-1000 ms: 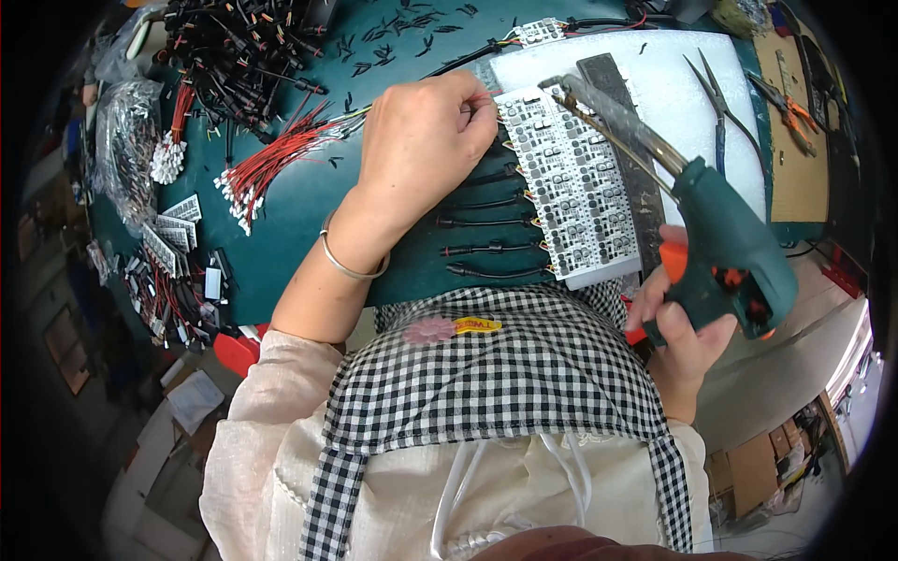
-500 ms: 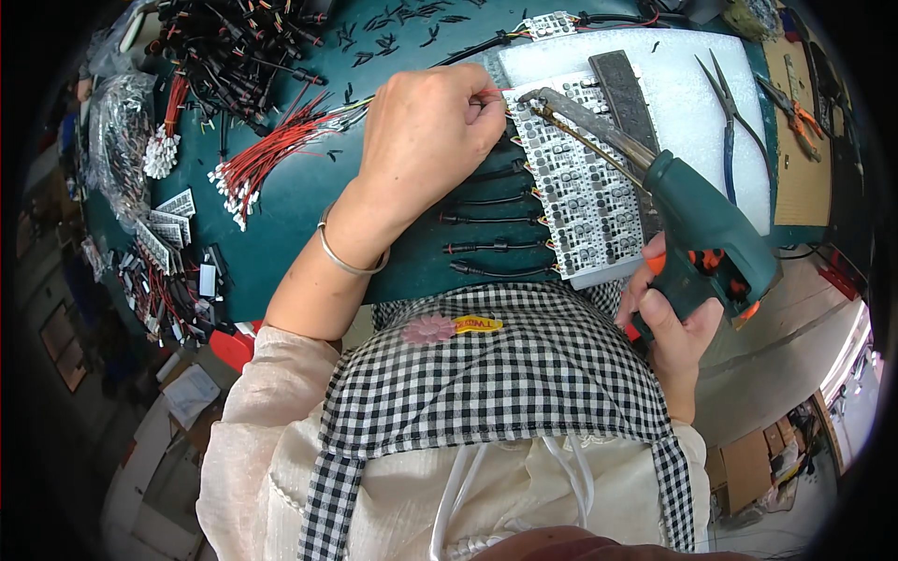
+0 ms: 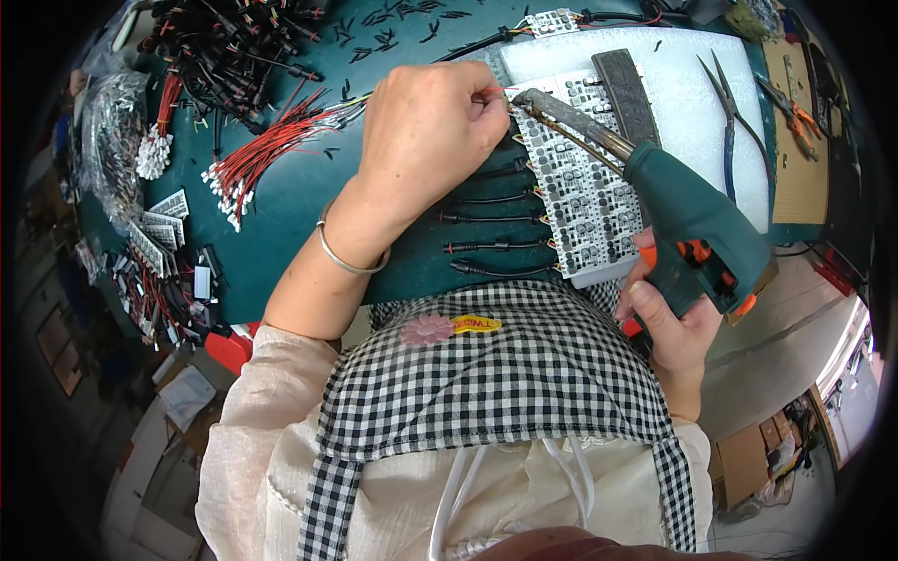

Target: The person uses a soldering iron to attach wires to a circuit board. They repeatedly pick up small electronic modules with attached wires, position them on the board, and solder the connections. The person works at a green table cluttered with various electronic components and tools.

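My left hand [image 3: 426, 140] is closed in a pinch on a thin red wire [image 3: 499, 90] at the upper left corner of a panel of white circuit boards [image 3: 585, 210]. In my right hand [image 3: 675, 329] is a green soldering gun [image 3: 697, 210] with an orange trigger, its handle gripped by curled fingers. The gun's dark tip reaches the board corner beside my left fingertips; whether it touches the wire is too small to tell. A dark flat bar [image 3: 625, 98] lies across the panel. Several short black cables [image 3: 496, 246] run from the panel's left edge.
White foam [image 3: 687, 112] lies under the panel, with long-nosed pliers [image 3: 727, 131] on it. Orange-handled pliers [image 3: 793, 112] rest at far right. Red wires with white connectors [image 3: 267, 154] and a heap of black cables [image 3: 224, 47] cover the green table's left side, near a plastic bag [image 3: 112, 140].
The soldering gun has shifted slightly left, bringing its tip closer to my left fingertips and the board's corner. My left hand stays nearly in place, still pinching the wire.
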Demonstrator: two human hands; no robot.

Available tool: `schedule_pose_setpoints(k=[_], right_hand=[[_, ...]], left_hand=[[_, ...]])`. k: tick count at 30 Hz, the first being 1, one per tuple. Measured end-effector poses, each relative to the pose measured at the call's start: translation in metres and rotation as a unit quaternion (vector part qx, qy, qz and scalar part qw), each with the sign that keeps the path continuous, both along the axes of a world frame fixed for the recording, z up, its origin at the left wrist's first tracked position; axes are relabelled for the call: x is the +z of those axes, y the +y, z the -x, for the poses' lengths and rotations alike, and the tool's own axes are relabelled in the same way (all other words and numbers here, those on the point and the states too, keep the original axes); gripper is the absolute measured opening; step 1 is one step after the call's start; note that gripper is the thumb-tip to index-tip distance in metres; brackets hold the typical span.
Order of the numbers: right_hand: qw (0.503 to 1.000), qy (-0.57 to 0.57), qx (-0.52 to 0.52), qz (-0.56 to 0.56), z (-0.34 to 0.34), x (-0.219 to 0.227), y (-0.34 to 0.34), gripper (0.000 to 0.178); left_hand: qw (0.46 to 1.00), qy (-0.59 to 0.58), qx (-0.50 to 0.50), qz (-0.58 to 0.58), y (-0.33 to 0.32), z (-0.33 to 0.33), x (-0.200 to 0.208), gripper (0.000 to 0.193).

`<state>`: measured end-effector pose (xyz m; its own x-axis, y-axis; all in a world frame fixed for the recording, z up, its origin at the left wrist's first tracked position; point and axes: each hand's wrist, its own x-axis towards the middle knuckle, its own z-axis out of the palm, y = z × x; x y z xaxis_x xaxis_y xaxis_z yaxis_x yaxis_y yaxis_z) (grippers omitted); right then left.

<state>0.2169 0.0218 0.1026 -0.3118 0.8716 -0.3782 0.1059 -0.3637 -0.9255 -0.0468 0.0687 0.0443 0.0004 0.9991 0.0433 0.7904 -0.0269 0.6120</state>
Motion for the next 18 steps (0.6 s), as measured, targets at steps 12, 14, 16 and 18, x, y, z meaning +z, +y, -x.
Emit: schedule_pose_setpoints(k=[12, 14, 16, 18], right_hand=[[0.996, -0.006, -0.085, -0.016, 0.009, 0.004, 0.004, 0.054], [0.994, 0.006, -0.103, -0.025, 0.011, 0.005, 0.008, 0.061], [0.994, 0.012, -0.101, -0.033, 0.011, 0.003, 0.01, 0.063], [0.994, 0.02, -0.103, -0.032, 0.011, 0.002, 0.009, 0.065]], left_hand=[[1.0, -0.004, -0.001, -0.001, 0.001, 0.001, -0.001, 0.01], [1.0, 0.002, -0.001, -0.001, 0.001, 0.001, -0.002, 0.01], [1.0, 0.006, -0.001, 0.0, 0.001, 0.001, -0.001, 0.01], [1.0, 0.008, -0.001, 0.003, 0.001, 0.001, -0.001, 0.011]])
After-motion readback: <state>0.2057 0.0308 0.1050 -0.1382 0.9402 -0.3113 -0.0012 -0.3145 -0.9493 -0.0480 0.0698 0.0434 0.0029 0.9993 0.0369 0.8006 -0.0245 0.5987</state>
